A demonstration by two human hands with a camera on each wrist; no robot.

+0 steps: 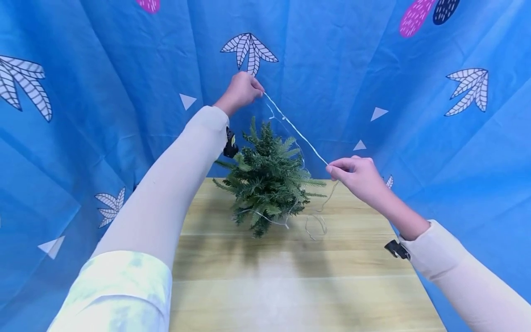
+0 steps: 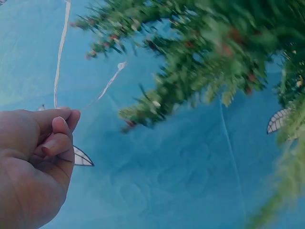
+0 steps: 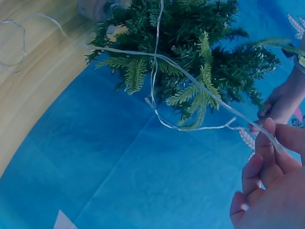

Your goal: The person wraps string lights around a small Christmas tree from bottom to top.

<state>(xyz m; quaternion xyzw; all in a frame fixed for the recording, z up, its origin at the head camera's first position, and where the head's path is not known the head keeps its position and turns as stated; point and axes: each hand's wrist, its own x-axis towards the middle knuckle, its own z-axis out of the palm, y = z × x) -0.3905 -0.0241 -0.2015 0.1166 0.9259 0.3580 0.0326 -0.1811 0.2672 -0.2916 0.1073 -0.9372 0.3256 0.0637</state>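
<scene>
A small green artificial Christmas tree [image 1: 269, 175] stands on the wooden table. Above and behind its top, my left hand [image 1: 242, 91] pinches a thin, pale string of lights [image 1: 295, 129] between thumb and forefinger. To the right of the tree, my right hand [image 1: 357, 177] pinches the same string, which runs taut and slanting between both hands. A looser length hangs behind the tree's right side. Another stretch of the wire crosses the lower front branches. In the right wrist view, the string [image 3: 205, 90] passes in front of the branches to the fingertips.
Loose coils of the wire [image 1: 316, 226] lie on the wooden tabletop [image 1: 298, 286] right of the tree. A blue curtain [image 1: 332, 55] with leaf prints surrounds the table at the back and sides. Each wrist carries a black strapped device [image 1: 397, 249].
</scene>
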